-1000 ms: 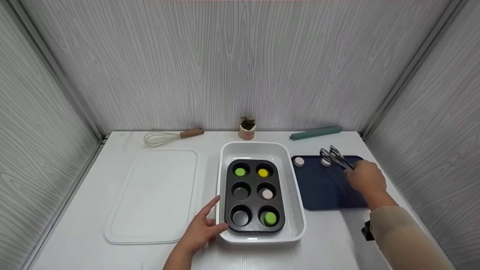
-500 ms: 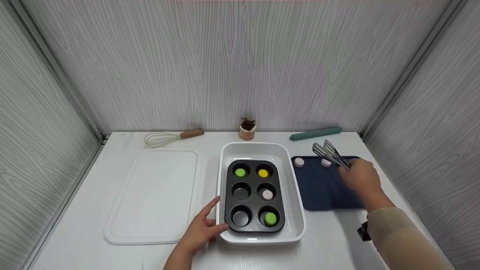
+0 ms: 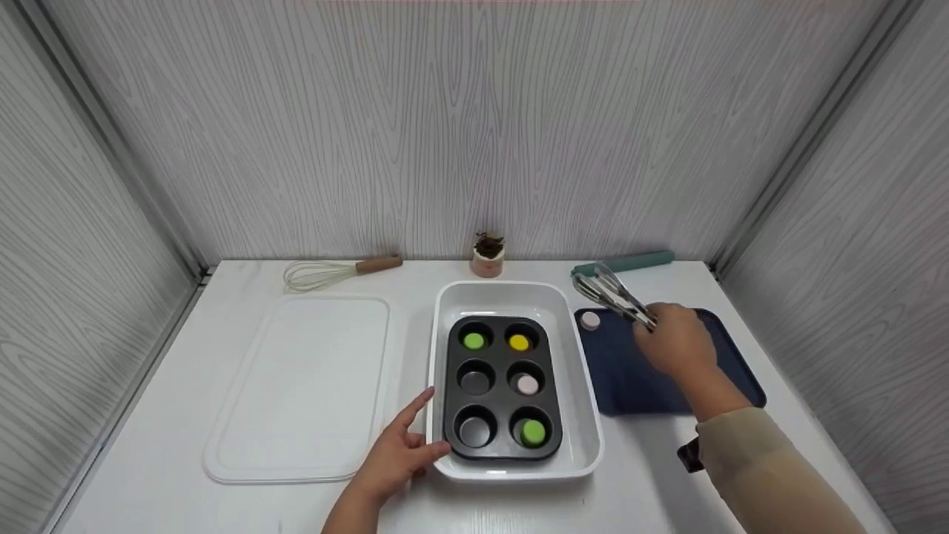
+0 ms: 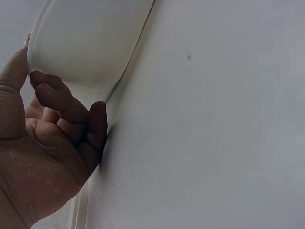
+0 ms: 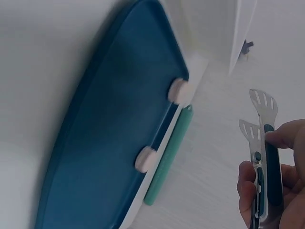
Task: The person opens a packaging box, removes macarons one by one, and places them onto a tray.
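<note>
My right hand (image 3: 676, 337) grips a pair of metal tongs (image 5: 265, 138) with slotted ends and dark handle grips. The tongs' ends stand apart with nothing between them, above the far left of the dark blue tray (image 3: 630, 378). Two pale pink macarons (image 5: 178, 90) lie along the tray's far edge; one is hidden in the head view. My left hand (image 3: 393, 456) holds the near left corner of a white baking dish (image 3: 586, 445), thumb at the rim, other fingers against the outer wall. Inside sits a dark muffin tin (image 3: 500, 415) with green, yellow and pink macarons in several cups.
A clear-rimmed white board (image 3: 304, 393) lies left of the dish. Along the back are a whisk (image 3: 319, 274), a small potted plant (image 3: 488, 256) and a teal rod (image 3: 630, 262) with a small loop at one end. Patterned panels enclose the table.
My right hand has moved left with the tongs, from the tray's right part toward its far left corner. The tongs' tips rose toward the teal rod. My left hand has stayed put.
</note>
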Demonstrator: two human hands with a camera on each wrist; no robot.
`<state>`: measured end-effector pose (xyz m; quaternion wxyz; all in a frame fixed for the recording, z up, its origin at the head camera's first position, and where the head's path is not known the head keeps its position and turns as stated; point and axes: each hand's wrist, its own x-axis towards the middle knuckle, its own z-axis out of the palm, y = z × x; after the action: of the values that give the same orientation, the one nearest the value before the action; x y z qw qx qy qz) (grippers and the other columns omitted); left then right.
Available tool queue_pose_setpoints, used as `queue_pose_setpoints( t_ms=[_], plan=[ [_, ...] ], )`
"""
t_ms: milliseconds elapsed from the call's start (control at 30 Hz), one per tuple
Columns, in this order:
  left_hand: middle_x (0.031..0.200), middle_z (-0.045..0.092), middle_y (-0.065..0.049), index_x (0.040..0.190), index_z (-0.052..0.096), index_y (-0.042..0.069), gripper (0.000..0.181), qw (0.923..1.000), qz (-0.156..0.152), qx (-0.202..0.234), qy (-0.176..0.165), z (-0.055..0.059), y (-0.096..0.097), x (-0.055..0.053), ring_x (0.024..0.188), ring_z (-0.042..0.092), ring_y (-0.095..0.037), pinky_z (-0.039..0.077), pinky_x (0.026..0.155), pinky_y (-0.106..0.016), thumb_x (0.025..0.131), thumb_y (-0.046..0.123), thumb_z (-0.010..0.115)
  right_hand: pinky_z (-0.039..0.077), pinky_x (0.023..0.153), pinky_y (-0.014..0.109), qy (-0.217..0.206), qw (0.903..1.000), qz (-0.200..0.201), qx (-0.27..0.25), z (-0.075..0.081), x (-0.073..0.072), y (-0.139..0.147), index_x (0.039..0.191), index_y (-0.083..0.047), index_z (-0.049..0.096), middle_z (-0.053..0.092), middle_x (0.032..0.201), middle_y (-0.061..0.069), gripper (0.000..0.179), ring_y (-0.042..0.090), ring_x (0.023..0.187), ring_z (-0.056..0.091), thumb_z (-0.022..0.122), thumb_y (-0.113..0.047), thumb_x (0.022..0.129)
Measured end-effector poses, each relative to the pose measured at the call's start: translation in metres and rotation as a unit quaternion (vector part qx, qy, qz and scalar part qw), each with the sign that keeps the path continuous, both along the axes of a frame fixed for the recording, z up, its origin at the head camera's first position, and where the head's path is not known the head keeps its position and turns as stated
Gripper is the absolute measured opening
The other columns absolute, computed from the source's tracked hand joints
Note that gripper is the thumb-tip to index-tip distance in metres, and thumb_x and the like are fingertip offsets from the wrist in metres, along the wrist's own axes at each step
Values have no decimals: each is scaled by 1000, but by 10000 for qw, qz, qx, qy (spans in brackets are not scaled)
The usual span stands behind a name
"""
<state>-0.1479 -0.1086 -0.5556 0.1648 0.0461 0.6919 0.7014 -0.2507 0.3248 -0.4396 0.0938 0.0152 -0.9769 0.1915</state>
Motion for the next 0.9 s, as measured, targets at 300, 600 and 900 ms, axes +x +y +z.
queue_pose_setpoints(
  t_ms=[300,600,900],
  plan=[
    [60,55,3,169,26,14,99,10000,20,48,-45,0,1,-1,50,42,-8,38,52,-23,90,8,84,54,72,57,61,9995,277,114,-10,2,-43,128,2,70,70,113,23,33,36,87,69,63,-19,105],
    [60,52,4,170,26,15,99,10000,3,-7,-73,1,0,-1,51,42,-8,39,53,-23,90,9,84,55,77,55,-8,9977,621,278,-8,3,-77,126,-1,71,70,109,17,29,35,91,69,65,-22,107],
    [60,51,5,170,26,16,98,10000,28,-22,-93,1,0,0,52,42,-8,39,53,-22,90,8,84,57,76,50,-192,9950,856,470,-9,4,-105,120,-4,74,71,111,15,25,31,90,71,69,-25,105]
  ],
)
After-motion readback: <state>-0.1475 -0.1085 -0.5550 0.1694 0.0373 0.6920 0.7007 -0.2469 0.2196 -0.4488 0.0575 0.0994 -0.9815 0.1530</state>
